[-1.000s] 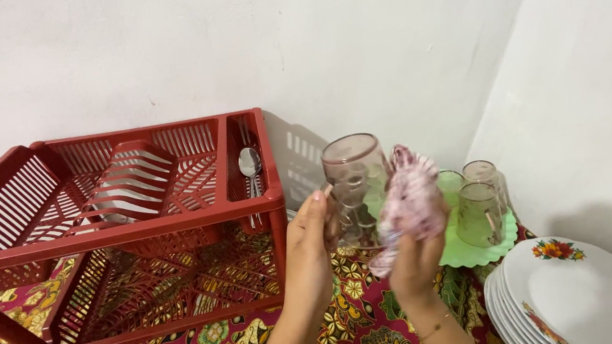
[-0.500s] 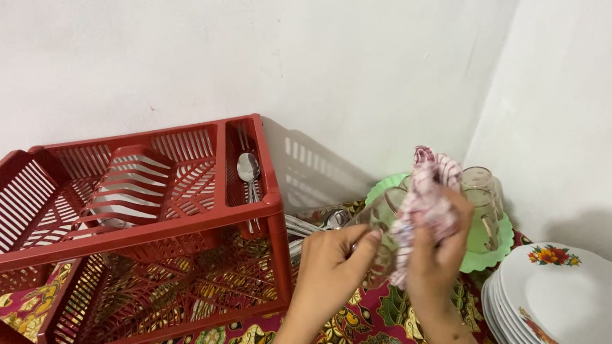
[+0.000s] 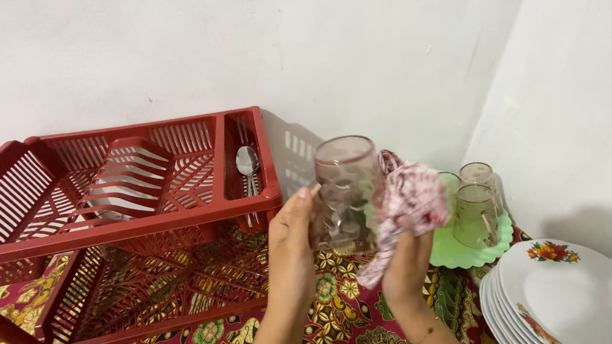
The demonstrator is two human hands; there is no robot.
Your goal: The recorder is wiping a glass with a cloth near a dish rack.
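Above the patterned cloth, left hand (image 3: 291,242) clamps upright glass (image 3: 344,191), mouth up; right hand (image 3: 404,259) clutches rag (image 3: 410,200).

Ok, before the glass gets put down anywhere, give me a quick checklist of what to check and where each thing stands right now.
1. Hold on the glass: left hand grips its side, upright. Ok.
2. Cloth: bunched in the right hand against the glass, not inside it. Ok.
3. Glass dry: cannot tell.
4. Room on the green tray: three glasses already stand there; free space is partly hidden. Cannot tell.
5. Red rack: top tier shows only spoons in the side slot. Ok.
6. Stack of plates: close to the right elbow, near the edge. Not ok.
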